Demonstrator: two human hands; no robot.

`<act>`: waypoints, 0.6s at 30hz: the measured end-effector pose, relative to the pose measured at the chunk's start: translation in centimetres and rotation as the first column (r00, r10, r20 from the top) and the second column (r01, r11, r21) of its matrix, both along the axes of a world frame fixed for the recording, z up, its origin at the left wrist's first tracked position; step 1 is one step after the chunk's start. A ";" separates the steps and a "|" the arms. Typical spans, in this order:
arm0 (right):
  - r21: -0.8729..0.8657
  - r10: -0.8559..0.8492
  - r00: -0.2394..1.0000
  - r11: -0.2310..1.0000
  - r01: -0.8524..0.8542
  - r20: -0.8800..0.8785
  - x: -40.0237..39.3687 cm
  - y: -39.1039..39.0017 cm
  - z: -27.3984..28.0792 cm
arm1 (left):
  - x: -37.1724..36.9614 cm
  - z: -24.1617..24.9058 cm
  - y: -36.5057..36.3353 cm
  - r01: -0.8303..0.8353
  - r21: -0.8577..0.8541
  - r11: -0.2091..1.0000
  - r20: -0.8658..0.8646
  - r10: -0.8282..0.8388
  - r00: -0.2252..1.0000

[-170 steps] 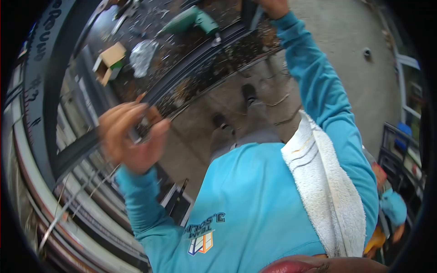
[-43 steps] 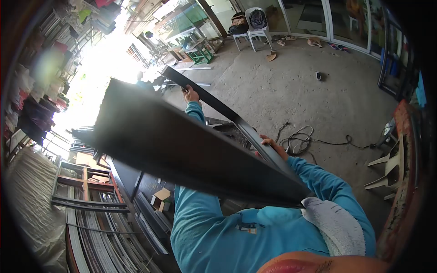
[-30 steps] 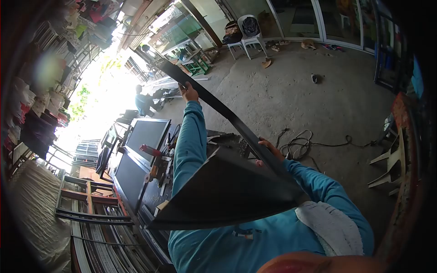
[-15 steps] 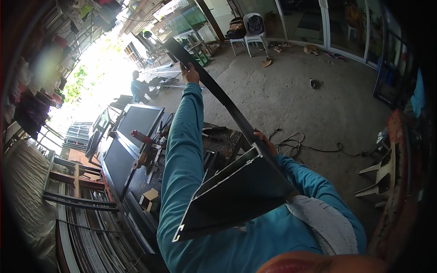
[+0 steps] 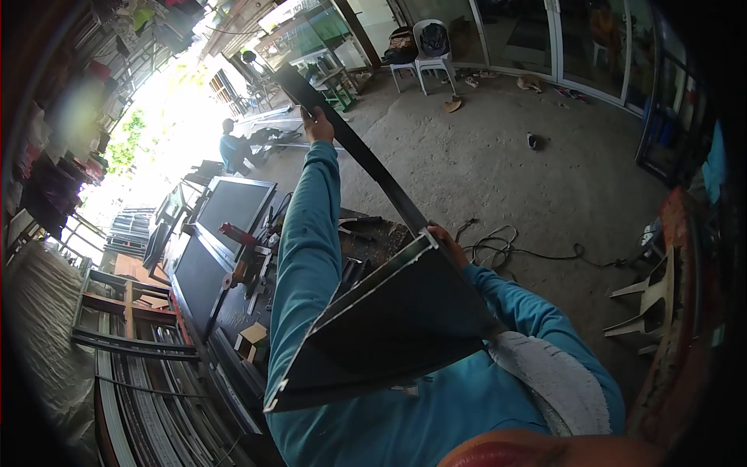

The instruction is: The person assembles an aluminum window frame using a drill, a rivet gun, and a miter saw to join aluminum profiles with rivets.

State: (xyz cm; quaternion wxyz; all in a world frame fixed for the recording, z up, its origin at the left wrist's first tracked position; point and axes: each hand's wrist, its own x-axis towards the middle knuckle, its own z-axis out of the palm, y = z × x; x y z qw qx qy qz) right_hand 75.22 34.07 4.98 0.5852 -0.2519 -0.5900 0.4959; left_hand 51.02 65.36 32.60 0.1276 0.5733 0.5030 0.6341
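Observation:
A long dark metal profile (image 5: 389,323) stretches from close to my chest out to the upper left. Its near end shows a pale cut edge and a small hooked lip at the lower left corner. My left hand (image 5: 318,126), arm extended, grips the profile toward its far end. Closer in, my right hand (image 5: 450,244) is closed around the profile's right side, with part of the fingers hidden behind it. Below the profile, to the left, a dark workbench (image 5: 381,243) carries pliers (image 5: 359,224) and a red-handled tool (image 5: 237,233).
Dark framed panels (image 5: 233,208) lie left of my arm. Long metal bars (image 5: 148,397) are stacked at lower left beside a frame rack (image 5: 128,311). A black cable (image 5: 502,245) coils on the concrete floor. White chairs (image 5: 433,58) stand at the back; another person (image 5: 233,148) crouches far left.
The profile's near end has swung down and left, showing more of its broad face. My left hand and the far end have shifted slightly left; both hands keep their grip.

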 end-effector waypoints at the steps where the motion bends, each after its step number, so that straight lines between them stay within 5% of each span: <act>1: 0.026 -0.038 0.997 0.999 0.037 0.070 0.3 0.3 -1.4 | 0.3 0.4 -1.3 -0.034 -0.011 0.999 -0.042 0.033 0.999; 4: 0.180 -0.187 0.927 0.975 0.134 0.326 1.6 1.9 -5.5 | 0.2 0.5 -3.5 -0.156 -0.010 0.988 -0.108 0.154 0.982; 6: 0.056 -0.077 0.926 0.997 0.060 0.369 5.1 -0.3 -4.6 | -1.0 -1.0 -2.4 -0.253 0.015 0.967 -0.067 0.253 0.965; 9: -0.571 0.340 0.940 0.774 -0.273 0.011 12.3 -8.2 4.5 | -1.7 -2.6 -2.8 -0.340 0.021 0.940 -0.019 0.341 0.940; 11: -0.694 0.309 0.829 0.454 -0.559 -0.465 15.3 -10.9 7.5 | -0.6 -2.7 -5.5 -0.370 -0.018 0.929 -0.003 0.370 0.929; 12: -0.415 0.120 0.450 0.236 -0.879 -0.885 17.5 -9.9 4.0 | 0.0 -2.3 -7.3 -0.384 -0.039 0.922 0.005 0.385 0.923; 16: -0.316 0.167 0.396 0.366 -0.875 -0.903 21.4 -12.2 5.9 | 1.7 -3.3 -12.4 -0.341 -0.057 0.938 0.045 0.344 0.938; 18: -0.410 0.190 0.503 0.378 -0.830 -0.843 24.5 -13.2 5.1 | 2.5 -2.7 -16.6 -0.135 0.055 0.989 0.191 0.122 0.974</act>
